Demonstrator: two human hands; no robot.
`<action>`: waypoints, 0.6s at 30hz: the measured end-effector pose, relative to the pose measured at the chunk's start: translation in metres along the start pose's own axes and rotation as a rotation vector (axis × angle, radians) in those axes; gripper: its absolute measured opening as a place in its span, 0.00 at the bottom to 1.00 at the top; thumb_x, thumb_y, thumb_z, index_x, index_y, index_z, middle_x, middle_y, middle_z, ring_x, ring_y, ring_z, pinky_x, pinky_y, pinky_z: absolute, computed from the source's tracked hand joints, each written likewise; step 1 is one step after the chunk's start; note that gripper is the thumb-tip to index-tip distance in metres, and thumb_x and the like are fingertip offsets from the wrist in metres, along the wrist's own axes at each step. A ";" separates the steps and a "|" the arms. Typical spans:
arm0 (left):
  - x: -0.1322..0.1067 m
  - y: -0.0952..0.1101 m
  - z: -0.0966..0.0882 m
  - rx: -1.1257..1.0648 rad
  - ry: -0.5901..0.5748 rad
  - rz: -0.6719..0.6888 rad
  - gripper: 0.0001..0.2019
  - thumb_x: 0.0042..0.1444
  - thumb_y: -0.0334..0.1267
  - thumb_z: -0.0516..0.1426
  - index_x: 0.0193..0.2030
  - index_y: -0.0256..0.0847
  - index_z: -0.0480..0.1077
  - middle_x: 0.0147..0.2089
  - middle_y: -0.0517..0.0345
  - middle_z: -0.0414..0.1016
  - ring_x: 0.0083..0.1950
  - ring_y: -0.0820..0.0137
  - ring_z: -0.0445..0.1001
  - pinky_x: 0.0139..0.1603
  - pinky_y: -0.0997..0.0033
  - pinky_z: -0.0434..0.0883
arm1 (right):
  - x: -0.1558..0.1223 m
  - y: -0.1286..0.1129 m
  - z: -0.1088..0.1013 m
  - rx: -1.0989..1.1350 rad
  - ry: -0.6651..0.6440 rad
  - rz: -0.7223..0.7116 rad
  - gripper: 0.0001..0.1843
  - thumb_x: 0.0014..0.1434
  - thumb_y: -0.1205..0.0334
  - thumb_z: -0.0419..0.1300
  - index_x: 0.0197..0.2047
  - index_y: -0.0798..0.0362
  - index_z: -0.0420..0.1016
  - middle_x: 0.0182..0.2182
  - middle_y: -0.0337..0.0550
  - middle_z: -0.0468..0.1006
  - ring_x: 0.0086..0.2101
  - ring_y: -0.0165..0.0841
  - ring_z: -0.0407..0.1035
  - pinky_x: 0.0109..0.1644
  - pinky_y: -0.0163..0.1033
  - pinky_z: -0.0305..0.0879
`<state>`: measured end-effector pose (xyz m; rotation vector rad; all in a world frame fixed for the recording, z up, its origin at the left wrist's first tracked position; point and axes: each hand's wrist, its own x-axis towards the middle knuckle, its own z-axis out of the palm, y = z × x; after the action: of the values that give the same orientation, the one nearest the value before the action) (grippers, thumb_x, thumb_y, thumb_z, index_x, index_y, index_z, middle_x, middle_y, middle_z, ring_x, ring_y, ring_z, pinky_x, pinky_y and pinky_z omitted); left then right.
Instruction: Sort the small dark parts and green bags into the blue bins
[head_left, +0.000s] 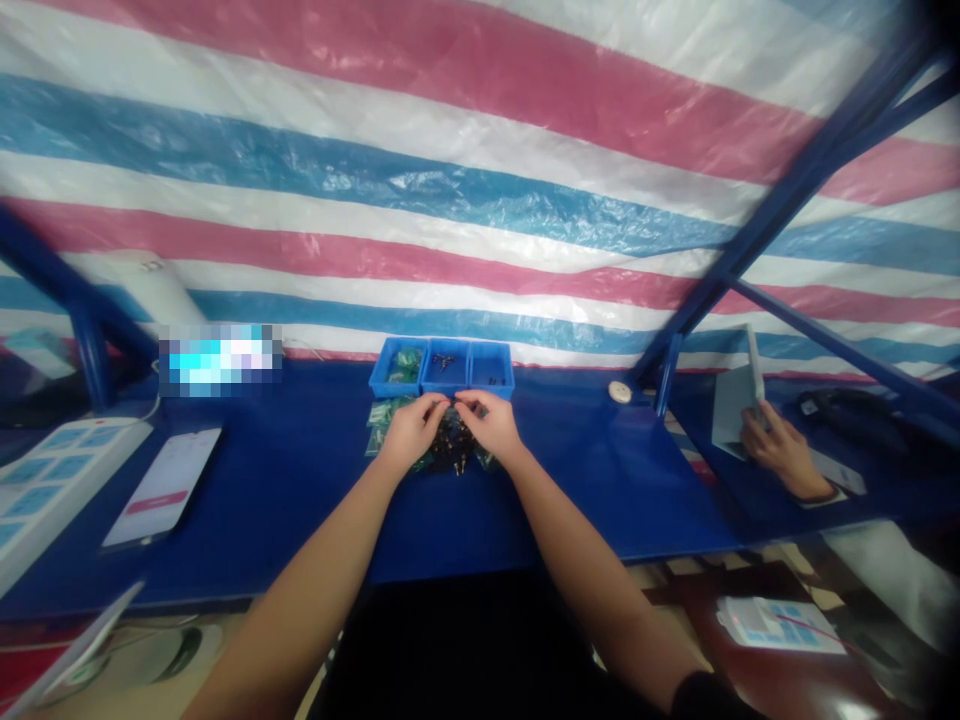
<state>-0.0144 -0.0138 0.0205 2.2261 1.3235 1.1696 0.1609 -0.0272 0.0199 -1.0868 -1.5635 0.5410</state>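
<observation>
Blue table [300,500], striped tarp [480,150] behind. My left hand [409,432] and right hand [491,425] pinch a small part [452,403] between them — pile [454,452] just beneath looks barely worked, trays [442,368] beyond hold little.

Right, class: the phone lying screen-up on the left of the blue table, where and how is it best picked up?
Probably pinch the phone across its two long edges, coming from above: it lies flat and thin on the table, so only the edges offer purchase.
</observation>
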 end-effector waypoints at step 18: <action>-0.001 0.005 -0.003 -0.040 -0.002 -0.020 0.14 0.63 0.49 0.52 0.45 0.44 0.73 0.35 0.59 0.77 0.31 0.71 0.73 0.34 0.73 0.67 | 0.000 -0.001 -0.001 0.015 0.015 0.005 0.12 0.58 0.59 0.61 0.44 0.49 0.80 0.34 0.41 0.81 0.31 0.33 0.74 0.38 0.38 0.72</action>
<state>-0.0145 -0.0180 0.0249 2.1808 1.3070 1.1761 0.1613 -0.0279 0.0211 -1.0818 -1.5416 0.5456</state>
